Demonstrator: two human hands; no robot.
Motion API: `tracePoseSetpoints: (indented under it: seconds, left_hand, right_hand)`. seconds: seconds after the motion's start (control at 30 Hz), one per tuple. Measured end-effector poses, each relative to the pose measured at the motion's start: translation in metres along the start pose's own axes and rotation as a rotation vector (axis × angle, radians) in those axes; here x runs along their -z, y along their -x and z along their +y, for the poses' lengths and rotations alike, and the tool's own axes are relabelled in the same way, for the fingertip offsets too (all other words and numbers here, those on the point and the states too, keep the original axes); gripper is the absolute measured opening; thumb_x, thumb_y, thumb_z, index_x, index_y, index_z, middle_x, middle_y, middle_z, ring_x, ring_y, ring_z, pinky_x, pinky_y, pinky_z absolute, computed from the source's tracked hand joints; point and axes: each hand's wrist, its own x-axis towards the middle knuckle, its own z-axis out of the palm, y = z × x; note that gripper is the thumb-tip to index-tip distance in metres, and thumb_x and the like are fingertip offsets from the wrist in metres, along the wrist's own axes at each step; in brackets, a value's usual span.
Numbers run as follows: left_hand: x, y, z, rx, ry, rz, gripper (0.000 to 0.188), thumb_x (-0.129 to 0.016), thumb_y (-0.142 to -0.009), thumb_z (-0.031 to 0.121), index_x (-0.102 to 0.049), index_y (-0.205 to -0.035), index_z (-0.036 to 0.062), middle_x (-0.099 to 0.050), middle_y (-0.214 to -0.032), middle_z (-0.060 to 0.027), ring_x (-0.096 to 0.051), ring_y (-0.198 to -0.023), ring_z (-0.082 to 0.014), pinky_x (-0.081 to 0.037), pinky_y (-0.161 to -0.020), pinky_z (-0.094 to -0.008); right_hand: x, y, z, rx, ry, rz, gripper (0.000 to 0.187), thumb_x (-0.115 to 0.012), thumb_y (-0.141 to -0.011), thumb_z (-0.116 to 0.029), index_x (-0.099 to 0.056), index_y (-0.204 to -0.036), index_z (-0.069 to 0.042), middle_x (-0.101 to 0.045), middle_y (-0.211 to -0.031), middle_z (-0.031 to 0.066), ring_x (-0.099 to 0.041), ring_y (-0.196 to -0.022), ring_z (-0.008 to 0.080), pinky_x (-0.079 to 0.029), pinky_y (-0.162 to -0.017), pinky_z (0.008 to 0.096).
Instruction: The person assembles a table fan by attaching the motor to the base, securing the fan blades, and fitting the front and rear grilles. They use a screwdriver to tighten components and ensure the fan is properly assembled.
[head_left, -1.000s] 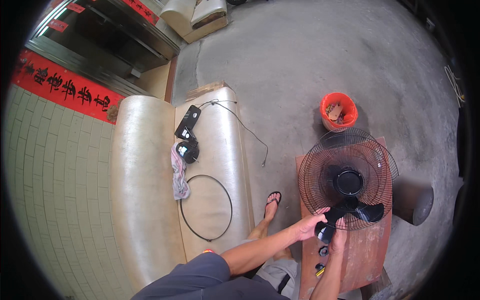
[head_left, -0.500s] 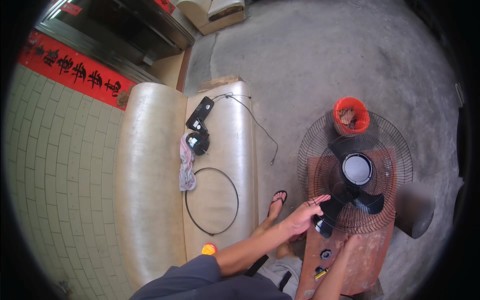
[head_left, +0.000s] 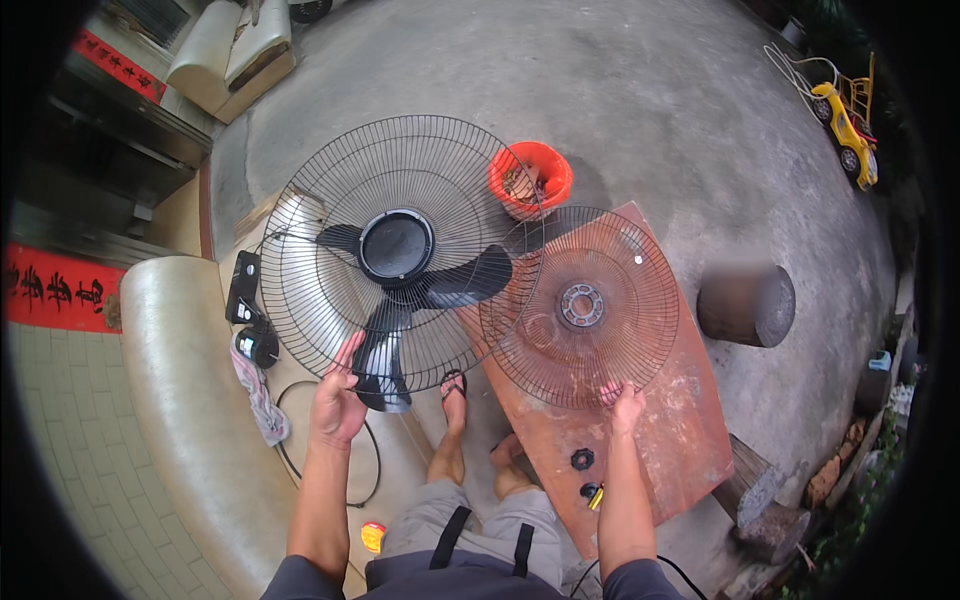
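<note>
My left hand point(head_left: 338, 405) grips the lower rim of a large black wire fan grille point(head_left: 396, 247) with a round dark centre. Black fan blades point(head_left: 468, 280) show through its wires, and one blade's tip lies beside my fingers. Closed on the near edge of a second wire grille point(head_left: 581, 306), my right hand point(head_left: 626, 408) keeps it over a worn reddish board point(head_left: 670, 450). This grille has an open ring at its middle. The two grilles overlap in view. A black toothed knob point(head_left: 582, 459) and a yellow-handled tool point(head_left: 596, 497) lie on the board.
On the pale sofa point(head_left: 180, 380) lie a black fan motor point(head_left: 258, 346), a cloth point(head_left: 262, 398) and a thin black hoop point(head_left: 378, 470). Beyond the board stands a red bucket point(head_left: 530, 165). To the right are a log stool point(head_left: 745, 305) and a yellow toy car point(head_left: 848, 135).
My left hand has carried the grille and blades leftward off the board, toward the sofa. The second grille now shows apart in my right hand. My view has turned right.
</note>
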Motion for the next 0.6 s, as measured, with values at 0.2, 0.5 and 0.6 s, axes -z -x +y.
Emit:
tracePoseSetpoints:
  seconds: [0.2, 0.5, 0.6]
  left_hand:
    - [-0.013, -0.026, -0.038, -0.027, -0.033, -0.061, 0.075, -0.051, -0.071, -0.006, -0.037, -0.145, -0.0037, -0.036, -0.153, -0.0105, -0.029, -0.143, -0.0217, -0.021, -0.118, -0.0388]
    - [-0.076, -0.058, -0.185, 0.349, 0.117, -0.315, 0.076, -0.051, -0.071, -0.008, -0.039, -0.145, -0.0014, -0.042, -0.149, -0.0045, -0.040, -0.135, -0.0187, -0.030, -0.113, -0.0330]
    - [-0.068, -0.070, -0.224, 0.479, 0.120, -0.345, 0.073, -0.051, -0.072, -0.008, -0.041, -0.144, 0.0006, -0.046, -0.146, -0.0022, -0.044, -0.132, -0.0170, -0.033, -0.110, -0.0317]
  right_hand:
    - [0.162, 0.037, -0.047, 0.152, -0.061, 0.238, 0.027, -0.049, -0.101, -0.028, -0.052, -0.105, -0.001, -0.065, -0.086, 0.0126, -0.065, -0.065, 0.0204, -0.054, -0.055, 0.0294]
    - [0.343, 0.127, -0.087, 0.305, -0.256, 0.557, 0.017, -0.051, -0.098, -0.015, -0.053, -0.101, 0.001, -0.064, -0.098, 0.0162, -0.066, -0.085, 0.0236, -0.060, -0.079, 0.0369]
    - [0.360, 0.135, -0.076, 0.301, -0.384, 0.501, 0.017, -0.050, -0.099, -0.013, -0.053, -0.101, 0.003, -0.064, -0.100, 0.0167, -0.066, -0.092, 0.0256, -0.059, -0.085, 0.0373]
